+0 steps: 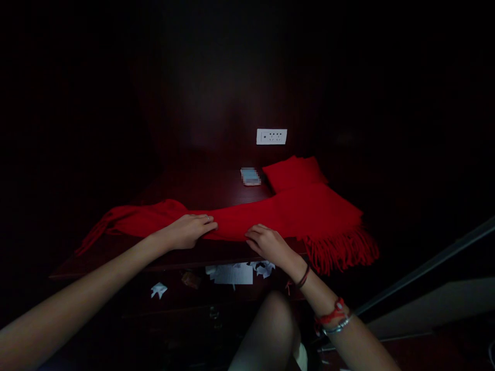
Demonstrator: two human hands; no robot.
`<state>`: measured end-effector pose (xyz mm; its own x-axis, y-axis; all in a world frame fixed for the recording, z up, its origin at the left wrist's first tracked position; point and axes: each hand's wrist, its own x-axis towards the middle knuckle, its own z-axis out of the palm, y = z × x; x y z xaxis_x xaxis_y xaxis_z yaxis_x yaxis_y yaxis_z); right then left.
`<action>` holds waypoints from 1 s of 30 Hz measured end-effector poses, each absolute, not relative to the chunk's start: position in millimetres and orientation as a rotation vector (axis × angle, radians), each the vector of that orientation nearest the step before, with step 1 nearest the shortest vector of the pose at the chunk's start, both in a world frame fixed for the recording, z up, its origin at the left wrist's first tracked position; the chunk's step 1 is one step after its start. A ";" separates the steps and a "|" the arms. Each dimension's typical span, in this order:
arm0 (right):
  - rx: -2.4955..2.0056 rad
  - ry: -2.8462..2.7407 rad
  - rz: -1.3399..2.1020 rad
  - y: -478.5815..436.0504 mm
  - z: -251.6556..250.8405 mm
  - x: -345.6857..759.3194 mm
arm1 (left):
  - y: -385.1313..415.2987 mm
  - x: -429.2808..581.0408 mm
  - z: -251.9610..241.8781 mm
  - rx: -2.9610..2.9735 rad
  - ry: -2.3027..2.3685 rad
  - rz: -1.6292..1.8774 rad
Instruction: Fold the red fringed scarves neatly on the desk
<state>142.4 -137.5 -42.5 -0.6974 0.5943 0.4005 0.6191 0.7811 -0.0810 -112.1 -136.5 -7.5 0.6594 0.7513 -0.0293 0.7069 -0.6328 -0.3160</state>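
One knee (276, 314) rises before the red scarf (235, 219), one white sheet (234, 274) lying lower than it. Two hands, left hand (188, 230) and right hand (266, 241), touch the scarf along the counter's (216, 188) front edge, fingers bent; whether either grip pinches cloth cannot be told. Behind the scarf, bare counter surrounds one small blue item (250, 176); beyond, one white socket panel (271, 136).

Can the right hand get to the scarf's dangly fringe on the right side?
Probably yes: the right hand is already touching the red scarf, the fringe is close by on its right, and I see only scarf between them.
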 end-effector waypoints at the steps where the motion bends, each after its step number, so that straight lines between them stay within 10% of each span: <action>1: -0.929 -2.544 -0.075 -136.3 -45.0 141.9 | -138.9 -114.9 -6.1 -2.601 -1.190 0.234; 30: -1.056 -2.496 -0.252 -126.2 -44.3 93.7 | -133.6 -146.2 2.5 -2.398 -1.119 0.062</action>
